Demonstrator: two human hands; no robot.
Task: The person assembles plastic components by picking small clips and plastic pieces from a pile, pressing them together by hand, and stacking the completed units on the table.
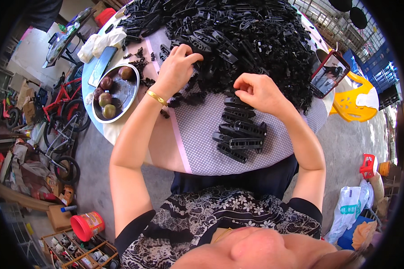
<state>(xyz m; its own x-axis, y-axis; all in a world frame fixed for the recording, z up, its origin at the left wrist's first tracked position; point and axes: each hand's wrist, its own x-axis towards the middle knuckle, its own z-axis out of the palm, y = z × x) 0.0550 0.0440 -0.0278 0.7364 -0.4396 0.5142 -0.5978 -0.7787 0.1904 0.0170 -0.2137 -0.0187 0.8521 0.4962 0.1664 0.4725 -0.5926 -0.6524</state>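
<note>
A big heap of black plastic parts (256, 31), long ribbed pieces mixed with small toothed ones, covers the far side of the round table. My left hand (177, 67) is at the heap's near left edge, its fingers curled down among the long pieces. What it grips, if anything, is hidden. My right hand (260, 92) is closed at the heap's near edge, thumb close to the bent forefinger; I cannot make out anything between them. Just below it, a stack of long black plastic pieces (240, 130) lies in overlapping rows on the dotted cloth.
A metal bowl (129, 99) of round dark fruit stands at the table's left, beside a blue-grey flat case (102, 66) and white crumpled bags (94, 47). A phone (330, 74) leans at the right edge, near a yellow plastic chair (357, 101). Bicycles (60, 139) stand left.
</note>
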